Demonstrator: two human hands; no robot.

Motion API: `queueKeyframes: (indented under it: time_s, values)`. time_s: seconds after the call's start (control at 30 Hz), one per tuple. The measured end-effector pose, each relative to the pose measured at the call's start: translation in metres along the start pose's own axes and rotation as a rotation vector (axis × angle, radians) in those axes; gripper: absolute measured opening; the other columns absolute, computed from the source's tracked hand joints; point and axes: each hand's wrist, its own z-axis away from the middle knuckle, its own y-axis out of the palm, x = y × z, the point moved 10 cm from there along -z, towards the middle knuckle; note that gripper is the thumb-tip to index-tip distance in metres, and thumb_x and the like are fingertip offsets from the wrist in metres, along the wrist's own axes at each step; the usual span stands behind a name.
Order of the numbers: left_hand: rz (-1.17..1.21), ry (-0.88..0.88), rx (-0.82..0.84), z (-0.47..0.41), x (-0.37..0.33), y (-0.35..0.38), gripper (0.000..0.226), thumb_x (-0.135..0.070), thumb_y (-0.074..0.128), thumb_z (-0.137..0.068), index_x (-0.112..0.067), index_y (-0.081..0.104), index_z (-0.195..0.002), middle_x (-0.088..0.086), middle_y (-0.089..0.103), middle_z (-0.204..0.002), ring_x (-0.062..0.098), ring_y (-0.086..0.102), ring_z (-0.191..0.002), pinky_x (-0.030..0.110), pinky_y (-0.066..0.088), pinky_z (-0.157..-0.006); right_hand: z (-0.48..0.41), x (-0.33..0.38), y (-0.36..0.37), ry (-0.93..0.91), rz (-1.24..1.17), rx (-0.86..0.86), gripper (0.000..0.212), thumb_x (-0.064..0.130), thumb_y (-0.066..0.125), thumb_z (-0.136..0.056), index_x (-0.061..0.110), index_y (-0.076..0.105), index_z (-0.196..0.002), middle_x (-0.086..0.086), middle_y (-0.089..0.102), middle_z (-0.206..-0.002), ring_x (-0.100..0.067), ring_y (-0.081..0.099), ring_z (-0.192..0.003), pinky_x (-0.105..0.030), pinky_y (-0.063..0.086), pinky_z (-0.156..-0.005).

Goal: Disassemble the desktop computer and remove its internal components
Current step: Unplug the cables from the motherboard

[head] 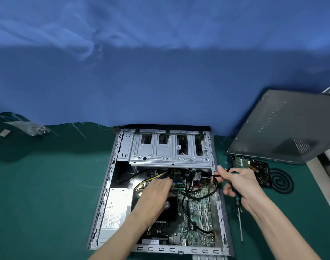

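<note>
The grey steel desktop computer case (111, 177) lay flat, its open side up, with a silver drive cage (169, 149) across the far end. Inside, a silver box-shaped power supply (115, 209) sat against the left wall and a green motherboard (199, 209) lay to the right under looped wires. A black cable (215, 184) rose over the right wall, pinched by the right hand (241, 184), which also gripped a teal-handled screwdriver (237, 199). The dark grey side panel (284, 128) lay tilted to the right, over part of a black hard drive (254, 169).
</note>
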Motion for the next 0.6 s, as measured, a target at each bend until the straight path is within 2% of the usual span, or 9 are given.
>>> queueKeyframes:
  time_s: [0.1,0.2,0.23,0.3,0.37,0.43,0.5,0.6]
  values:
    - [-0.022,0.082,-0.077,-0.004,-0.023,-0.018,0.050,0.001,0.076,-0.067,-0.017,0.040,-0.096,0.001,0.063,-0.088,0.019,0.061,-0.079,0.027,0.044,-0.073,-0.002,0.004,0.008,-0.005,0.061,0.051,0.029,0.023,0.073,-0.084,-0.005,0.069,-0.083,-0.020,0.071,-0.072,-0.017,0.045,-0.031,-0.017,0.027,-0.030]
    - [-0.055,0.139,-0.130,-0.008,-0.047,-0.033,0.044,-0.013,0.080,-0.070,-0.019,0.039,-0.086,-0.006,0.055,-0.070,0.012,0.048,-0.059,0.018,0.030,-0.058,-0.005,0.010,0.010,-0.015,0.112,0.077,0.030,0.024,0.071,-0.086,-0.005,0.067,-0.084,-0.021,0.070,-0.068,-0.015,0.043,-0.030,-0.017,0.026,-0.029]
    - [-0.070,0.169,-0.151,-0.008,-0.057,-0.038,0.041,-0.018,0.079,-0.072,-0.020,0.041,-0.085,-0.008,0.053,-0.067,0.010,0.045,-0.056,0.018,0.030,-0.056,-0.005,0.012,0.009,-0.022,0.127,0.079,0.030,0.024,0.071,-0.085,-0.005,0.068,-0.083,-0.021,0.069,-0.066,-0.015,0.041,-0.029,-0.016,0.025,-0.029]
    - [-0.094,0.226,-0.190,-0.009,-0.077,-0.045,0.027,-0.021,0.069,-0.081,-0.019,0.043,-0.087,-0.009,0.053,-0.068,0.007,0.044,-0.055,0.017,0.036,-0.052,-0.006,0.014,0.008,-0.037,0.168,0.089,0.031,0.026,0.072,-0.084,-0.005,0.069,-0.081,-0.020,0.068,-0.063,-0.013,0.037,-0.029,-0.015,0.023,-0.031]
    - [-0.114,0.263,-0.215,-0.009,-0.090,-0.048,0.007,-0.016,0.050,-0.088,-0.016,0.044,-0.091,-0.006,0.055,-0.073,0.008,0.046,-0.058,0.019,0.038,-0.048,-0.005,0.016,0.008,-0.044,0.218,0.100,0.033,0.029,0.074,-0.083,-0.002,0.069,-0.074,-0.016,0.067,-0.058,-0.013,0.034,-0.029,-0.015,0.023,-0.032]
    - [-0.138,0.278,-0.227,-0.012,-0.099,-0.054,0.011,-0.007,0.045,-0.085,-0.014,0.044,-0.094,-0.004,0.057,-0.078,0.009,0.047,-0.060,0.017,0.033,-0.045,-0.004,0.017,0.007,-0.056,0.284,0.109,0.039,0.033,0.074,-0.082,0.001,0.065,-0.061,-0.011,0.062,-0.048,-0.012,0.033,-0.028,-0.016,0.024,-0.033]
    - [-0.157,0.294,-0.248,-0.015,-0.110,-0.061,0.014,-0.006,0.046,-0.083,-0.015,0.044,-0.094,-0.005,0.055,-0.076,0.008,0.045,-0.059,0.017,0.029,-0.044,-0.002,0.016,0.008,-0.055,0.347,0.128,0.046,0.039,0.074,-0.081,0.003,0.064,-0.055,-0.010,0.060,-0.046,-0.013,0.033,-0.029,-0.017,0.024,-0.034]
    - [-0.186,0.351,-0.303,-0.014,-0.132,-0.073,0.008,-0.009,0.044,-0.090,-0.015,0.046,-0.096,-0.006,0.054,-0.075,0.009,0.047,-0.061,0.018,0.024,-0.044,0.001,0.010,0.015,-0.019,0.393,0.210,0.050,0.048,0.070,-0.081,0.000,0.070,-0.067,-0.011,0.063,-0.053,-0.012,0.034,-0.032,-0.018,0.025,-0.033]
